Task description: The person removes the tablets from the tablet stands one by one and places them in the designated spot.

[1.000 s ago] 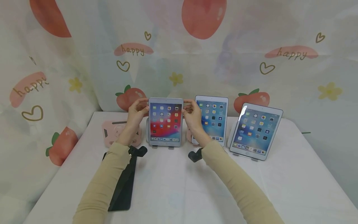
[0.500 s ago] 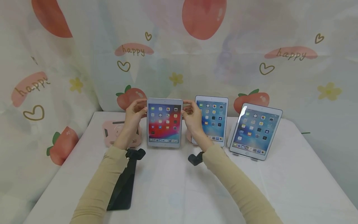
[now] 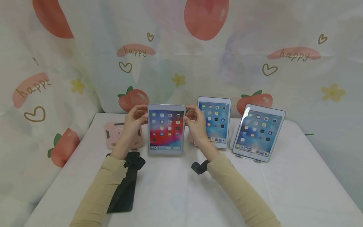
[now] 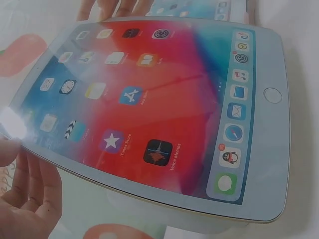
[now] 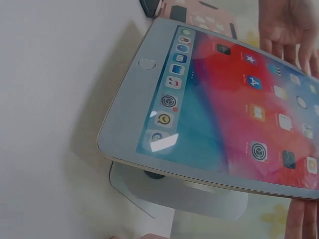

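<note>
A white tablet with a red and blue home screen is held upright between both hands, tilted back a little. The left hand grips its left side near the top, with the thumb at the edge. On the opposite side the right hand holds the edge in the same way. A pale rounded stand shows behind and below the tablet in the right wrist view. The fingers behind the tablet are partly hidden in the head view.
A second white tablet stands behind the right hand, and a third tablet leans on a stand to the right. A pink case is behind the left forearm. A dark flat tablet lies partly under the left sleeve.
Both hands have brought the held tablet slightly left, then down and nearer to the person. The stand's front hooks, seen below it earlier, no longer show in the head view.
</note>
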Demonstrator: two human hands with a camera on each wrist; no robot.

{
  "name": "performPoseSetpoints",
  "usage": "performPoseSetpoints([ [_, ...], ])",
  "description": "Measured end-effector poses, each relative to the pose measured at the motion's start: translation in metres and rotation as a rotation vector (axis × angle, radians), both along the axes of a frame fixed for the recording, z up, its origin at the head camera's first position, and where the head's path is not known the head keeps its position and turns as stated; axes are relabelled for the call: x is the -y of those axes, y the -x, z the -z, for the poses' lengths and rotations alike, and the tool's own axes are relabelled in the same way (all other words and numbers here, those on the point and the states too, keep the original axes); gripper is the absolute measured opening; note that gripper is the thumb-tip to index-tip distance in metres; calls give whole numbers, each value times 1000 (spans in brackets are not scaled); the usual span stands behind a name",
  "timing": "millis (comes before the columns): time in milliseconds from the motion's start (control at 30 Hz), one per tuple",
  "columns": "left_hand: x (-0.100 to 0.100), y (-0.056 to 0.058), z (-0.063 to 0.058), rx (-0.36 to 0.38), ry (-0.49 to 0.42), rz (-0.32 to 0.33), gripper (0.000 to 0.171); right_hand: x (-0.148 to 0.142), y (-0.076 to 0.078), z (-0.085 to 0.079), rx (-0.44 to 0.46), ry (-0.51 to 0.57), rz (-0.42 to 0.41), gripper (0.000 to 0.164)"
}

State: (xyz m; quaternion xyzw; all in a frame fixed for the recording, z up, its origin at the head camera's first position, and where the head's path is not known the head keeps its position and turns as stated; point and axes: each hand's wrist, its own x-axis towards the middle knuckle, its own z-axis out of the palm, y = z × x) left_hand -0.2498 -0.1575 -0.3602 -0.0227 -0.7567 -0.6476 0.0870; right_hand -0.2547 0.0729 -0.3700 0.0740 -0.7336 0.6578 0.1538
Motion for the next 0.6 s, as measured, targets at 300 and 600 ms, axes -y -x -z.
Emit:
performPoseSetpoints([
  [300, 1, -17, 4, 13, -36, 29, 32, -6, -15, 2, 46, -27, -32, 35],
  [600, 1, -40, 6, 34, -28, 31, 35, -11, -32, 3, 63, -10, -59, 35],
])
